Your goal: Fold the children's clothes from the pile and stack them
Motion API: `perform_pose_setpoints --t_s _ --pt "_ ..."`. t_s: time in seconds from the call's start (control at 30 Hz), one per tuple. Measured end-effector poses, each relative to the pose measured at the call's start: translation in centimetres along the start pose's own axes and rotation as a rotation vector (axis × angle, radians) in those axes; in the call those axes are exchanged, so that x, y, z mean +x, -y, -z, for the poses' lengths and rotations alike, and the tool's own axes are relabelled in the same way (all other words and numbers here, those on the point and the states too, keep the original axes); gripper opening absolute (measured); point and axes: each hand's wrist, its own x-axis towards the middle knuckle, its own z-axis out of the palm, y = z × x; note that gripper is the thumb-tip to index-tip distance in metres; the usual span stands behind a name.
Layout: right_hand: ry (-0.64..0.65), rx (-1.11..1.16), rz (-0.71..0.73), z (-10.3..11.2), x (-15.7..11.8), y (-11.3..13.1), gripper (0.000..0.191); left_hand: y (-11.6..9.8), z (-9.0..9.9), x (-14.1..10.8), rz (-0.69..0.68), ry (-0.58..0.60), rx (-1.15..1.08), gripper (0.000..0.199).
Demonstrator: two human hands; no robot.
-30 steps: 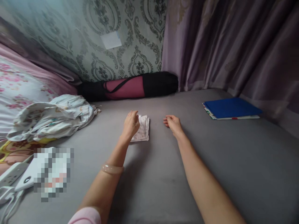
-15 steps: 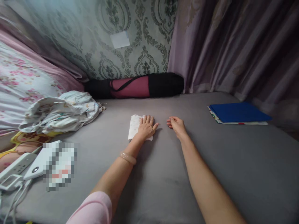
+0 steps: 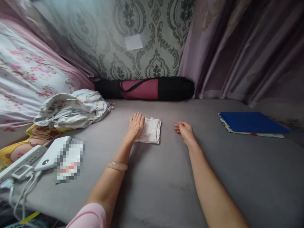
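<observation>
A small folded white cloth (image 3: 152,130) with a faint print lies flat on the grey sheet, its layered edges showing on the right side. My left hand (image 3: 136,126) rests palm down over the cloth's left edge, fingers stretched out, hiding that side; a pale bangle circles the wrist. To the right of the cloth and apart from it, my right hand (image 3: 184,130) hovers at or just above the sheet. Its fingers are loosely curled in toward the thumb, and nothing shows in them.
A crumpled printed cloth (image 3: 73,109) lies at the left, near a power strip (image 3: 23,161), a white power bank (image 3: 51,155) and cables. A black and maroon long bag (image 3: 140,89) runs along the wall. Toward the right lies a blue folder (image 3: 253,122).
My left hand has slid from the cloth's right side to its left edge, uncovering the printed top. The right hand keeps its loose curl. The whole view has shifted slightly.
</observation>
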Motion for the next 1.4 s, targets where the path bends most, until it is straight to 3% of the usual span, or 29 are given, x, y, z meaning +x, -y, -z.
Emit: perform_pose_setpoints --t_s 0.07,0.2,0.33,0.57,0.7,0.83,0.97,1.07,1.17,1.3,1.4 --pt "0.003 -0.011 0.001 0.0 0.0 0.0 0.014 0.4 -1.0 -0.2 -0.025 0.031 0.033 0.061" --pt "0.007 -0.021 0.008 -0.1 0.0 0.0 0.015 0.1 -2.6 -0.7 -0.119 0.207 0.079 0.067" --pt "0.003 -0.033 0.007 -0.1 0.0 0.0 0.017 -0.4 -2.3 -0.8 -0.048 0.249 0.103 0.068" --pt "0.017 -0.039 0.028 -0.2 -0.1 0.0 0.014 -1.2 0.0 -1.1 0.037 0.16 0.019 0.06" --pt "0.026 -0.051 0.028 -0.4 -0.4 0.1 0.014 -3.9 1.2 -1.7 -0.118 0.092 0.05 0.058" --pt "0.037 -0.064 0.039 -0.5 -0.7 0.3 0.013 -6.7 -0.4 -2.4 -0.223 0.064 0.125 0.061" --pt "0.055 -0.082 0.052 -0.4 -0.7 0.3 0.012 -7.4 -2.5 -2.5 -0.29 0.211 0.143 0.063" --pt "0.059 -0.082 0.055 -0.4 -0.6 0.2 0.013 -6.7 -2.2 -2.2 -0.287 0.247 0.067 0.058" --pt "0.067 -0.075 0.054 -0.6 -0.5 0.1 0.012 -5.0 -0.8 -1.8 -0.204 0.145 -0.037 0.051" --pt "0.078 -0.083 0.077 -0.7 -0.7 0.1 0.011 -1.5 0.1 -1.5 0.009 -0.028 -0.131 0.043" --pt "0.086 -0.086 0.084 -1.1 -1.1 0.4 0.014 0.8 -0.1 -1.4 0.223 -0.076 -0.216 0.039"
